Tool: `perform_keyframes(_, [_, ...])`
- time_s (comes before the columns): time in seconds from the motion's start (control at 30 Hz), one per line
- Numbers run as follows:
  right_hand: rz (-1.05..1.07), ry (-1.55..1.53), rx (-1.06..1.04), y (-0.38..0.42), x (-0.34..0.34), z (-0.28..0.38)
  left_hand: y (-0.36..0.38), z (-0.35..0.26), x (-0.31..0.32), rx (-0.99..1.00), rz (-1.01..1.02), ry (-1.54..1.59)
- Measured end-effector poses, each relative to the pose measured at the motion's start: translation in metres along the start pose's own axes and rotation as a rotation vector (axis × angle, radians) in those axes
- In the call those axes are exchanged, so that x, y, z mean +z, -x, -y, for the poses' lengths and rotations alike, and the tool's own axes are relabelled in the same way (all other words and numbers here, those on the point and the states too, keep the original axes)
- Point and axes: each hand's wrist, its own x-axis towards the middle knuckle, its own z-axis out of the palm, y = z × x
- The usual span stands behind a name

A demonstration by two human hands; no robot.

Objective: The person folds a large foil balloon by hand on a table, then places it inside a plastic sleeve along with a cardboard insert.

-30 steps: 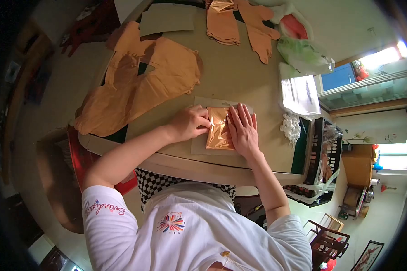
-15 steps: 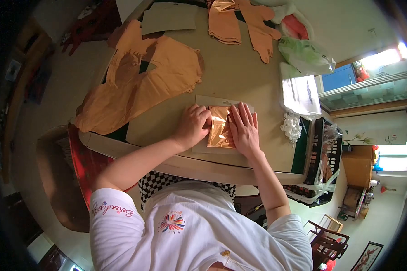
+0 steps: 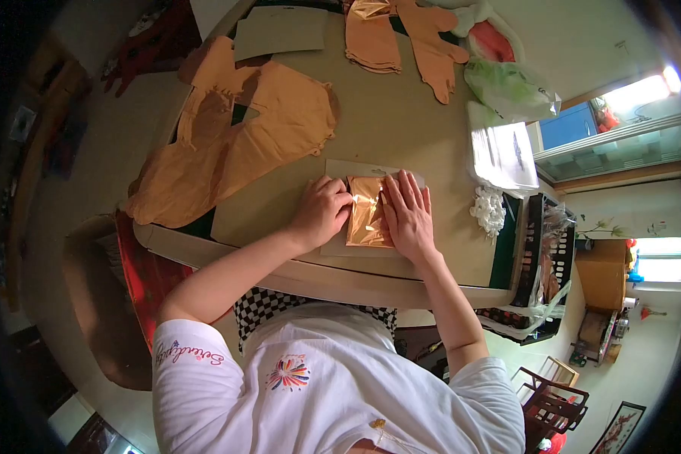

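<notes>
A folded, shiny copper-coloured foil packet (image 3: 368,216) lies on a grey card (image 3: 348,168) near the table's front edge. My left hand (image 3: 327,210) is at the packet's left edge with its fingers curled; what its fingertips hold, if anything, is hidden. Flat on the packet's right side rests my right hand (image 3: 410,216), fingers stretched out and pointing away from me. Large flattened copper foil pieces (image 3: 280,113) are spread on the table to the left, and more foil pieces (image 3: 372,45) lie at the far side.
Another grey card (image 3: 280,32) lies at the back left. To the right are clear plastic sleeves (image 3: 503,155), a green-white plastic bag (image 3: 507,91), a bunch of white ribbon or string (image 3: 488,212) and a black basket (image 3: 531,250). A cardboard box (image 3: 102,303) stands left below the table.
Both hands keep nearly the same place on the foil packet. The whole view has shifted very slightly.
</notes>
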Motion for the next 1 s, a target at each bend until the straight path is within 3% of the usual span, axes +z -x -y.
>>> perform_keyframes(0.2, [0.002,-0.003,0.002,0.000,0.001,-0.001,-0.003,-0.005,0.001,-0.085,-0.038,0.003])
perform_keyframes(0.4, [0.003,0.003,0.003,0.000,0.001,-0.001,0.005,0.000,-0.001,0.036,-0.023,0.010])
perform_keyframes(0.53, [0.002,-0.009,0.004,0.000,0.001,-0.002,0.020,0.003,-0.012,0.343,0.003,-0.316])
perform_keyframes(1.0, [-0.001,-0.018,0.010,0.000,0.000,0.000,0.031,-0.008,-0.024,0.368,0.065,-0.369])
